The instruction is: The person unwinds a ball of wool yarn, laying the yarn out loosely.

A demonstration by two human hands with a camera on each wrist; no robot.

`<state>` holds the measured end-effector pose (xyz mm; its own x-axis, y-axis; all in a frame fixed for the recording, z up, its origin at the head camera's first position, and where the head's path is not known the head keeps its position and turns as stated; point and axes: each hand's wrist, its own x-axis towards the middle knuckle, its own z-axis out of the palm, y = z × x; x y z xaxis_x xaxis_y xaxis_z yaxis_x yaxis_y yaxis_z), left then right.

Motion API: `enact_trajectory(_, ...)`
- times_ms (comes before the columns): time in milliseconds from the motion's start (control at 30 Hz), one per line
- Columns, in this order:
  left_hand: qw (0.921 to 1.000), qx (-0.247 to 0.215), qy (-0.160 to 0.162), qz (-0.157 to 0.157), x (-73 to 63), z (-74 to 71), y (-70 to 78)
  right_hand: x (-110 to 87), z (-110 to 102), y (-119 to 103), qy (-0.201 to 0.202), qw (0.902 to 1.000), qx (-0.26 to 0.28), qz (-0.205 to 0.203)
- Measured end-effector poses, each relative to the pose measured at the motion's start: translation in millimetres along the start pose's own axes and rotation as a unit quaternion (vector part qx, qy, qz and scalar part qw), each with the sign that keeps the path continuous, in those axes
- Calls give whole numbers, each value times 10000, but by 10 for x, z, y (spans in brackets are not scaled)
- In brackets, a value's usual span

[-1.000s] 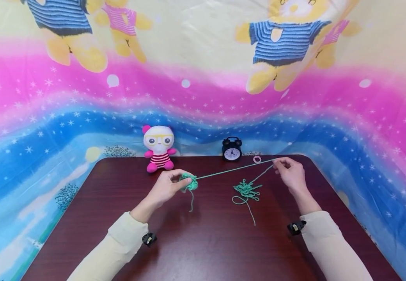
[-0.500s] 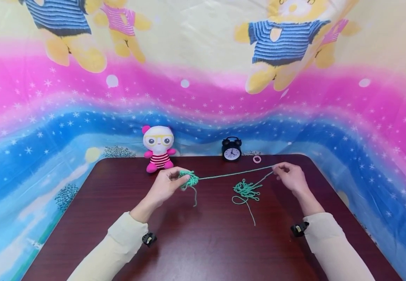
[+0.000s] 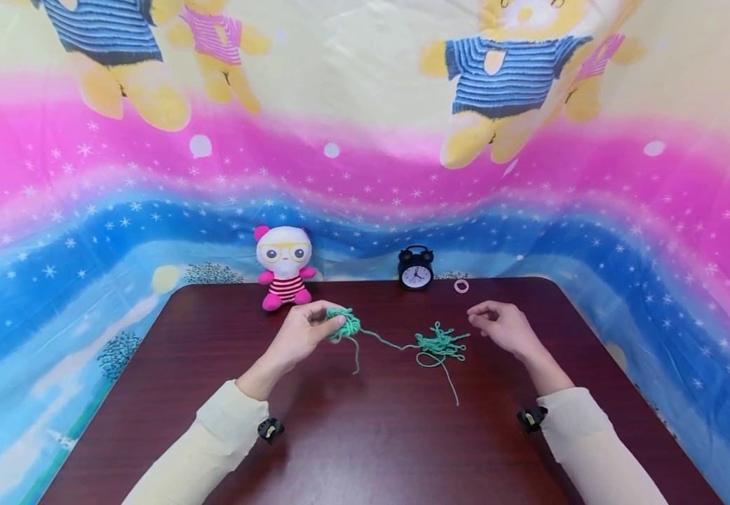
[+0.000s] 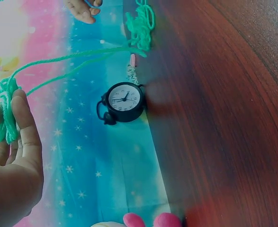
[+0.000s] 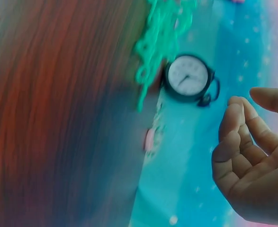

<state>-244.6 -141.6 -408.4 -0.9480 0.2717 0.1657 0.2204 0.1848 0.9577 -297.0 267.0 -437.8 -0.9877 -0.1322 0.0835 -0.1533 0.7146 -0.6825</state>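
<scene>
My left hand (image 3: pixel 304 333) pinches a small wound bundle of green yarn (image 3: pixel 344 323) between thumb and fingers, above the table. A short tail hangs below the bundle. From its right side a slack strand runs to a loose heap of green yarn (image 3: pixel 442 344) on the table, which has loops and a free end trailing toward the front. To the right of the heap, my right hand (image 3: pixel 505 326) hovers with nothing in it. In the right wrist view, thumb and index fingertip stand apart and the other fingers (image 5: pixel 231 123) are loosely bent.
Along the back of the dark wooden table (image 3: pixel 365 435) stand a pink-and-white plush panda (image 3: pixel 285 266) and a black alarm clock (image 3: pixel 416 270). A small pink ring (image 3: pixel 461 286) lies right of the clock. A printed cloth (image 3: pixel 365 175) surrounds the table's back and sides.
My right hand has let go of the strand it held taut and has moved left and slightly nearer. The strand now sags toward the heap. The left hand keeps its grip on the bundle.
</scene>
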Motion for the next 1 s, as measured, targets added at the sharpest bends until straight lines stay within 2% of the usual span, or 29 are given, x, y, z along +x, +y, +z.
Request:
enact_trajectory(300,9999,-70,-123,11,19,53,-19,-93,329,-444,-408,9955,163,-845)
enact_trajectory(500,9997,-121,-169,90,13,72,-15,-134,517,-675,-691,9897,416,-1186)
enact_trajectory(767,9996,-113,-263,15,18,84,-10,-145,722,-820,-984,9837,472,-1430)
enact_trajectory(1000,9993,-27,-365,115,11,96,-2,-152,828,-901,-1119,9798,548,-1566)
